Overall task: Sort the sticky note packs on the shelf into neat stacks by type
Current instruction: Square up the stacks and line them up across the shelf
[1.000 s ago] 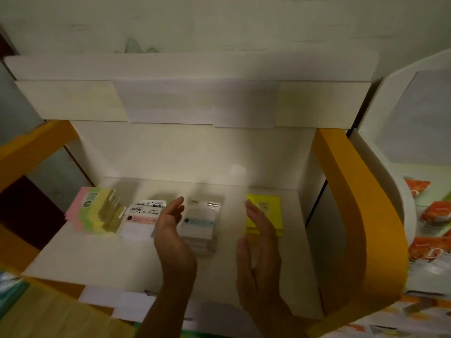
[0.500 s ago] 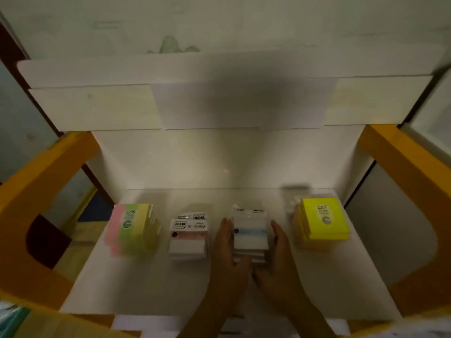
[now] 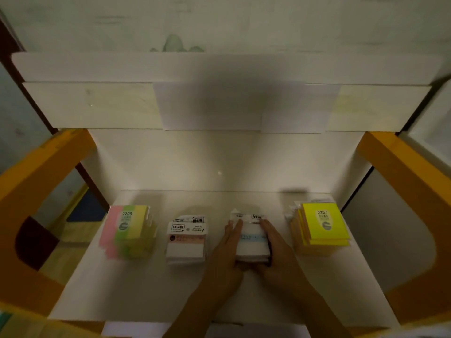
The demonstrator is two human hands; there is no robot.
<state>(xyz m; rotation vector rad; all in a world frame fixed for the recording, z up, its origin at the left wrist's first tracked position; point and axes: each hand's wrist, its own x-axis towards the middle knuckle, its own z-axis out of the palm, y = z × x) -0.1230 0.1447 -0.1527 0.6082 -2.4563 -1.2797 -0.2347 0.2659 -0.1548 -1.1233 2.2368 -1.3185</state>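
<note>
Four stacks of sticky note packs stand in a row on the white shelf [image 3: 151,289]. From the left: a pink, green and yellow striped stack [image 3: 127,230], a white stack with a pink band [image 3: 186,242], a white stack with a blue band [image 3: 252,242], and a bright yellow stack [image 3: 322,225]. My left hand [image 3: 227,254] presses flat against the left side of the blue-band stack. My right hand [image 3: 275,250] presses against its right side. Both hands clasp the stack between them, thumbs meeting at its near edge.
Orange side panels [image 3: 400,181] frame the shelf on both sides. A white back wall [image 3: 219,159] and an upper shelf edge [image 3: 219,103] close it in behind and above. Bare shelf surface lies in front of the stacks.
My hands have come from open in the air to closing round the blue-band stack. The view has shifted so that the shelf is centred.
</note>
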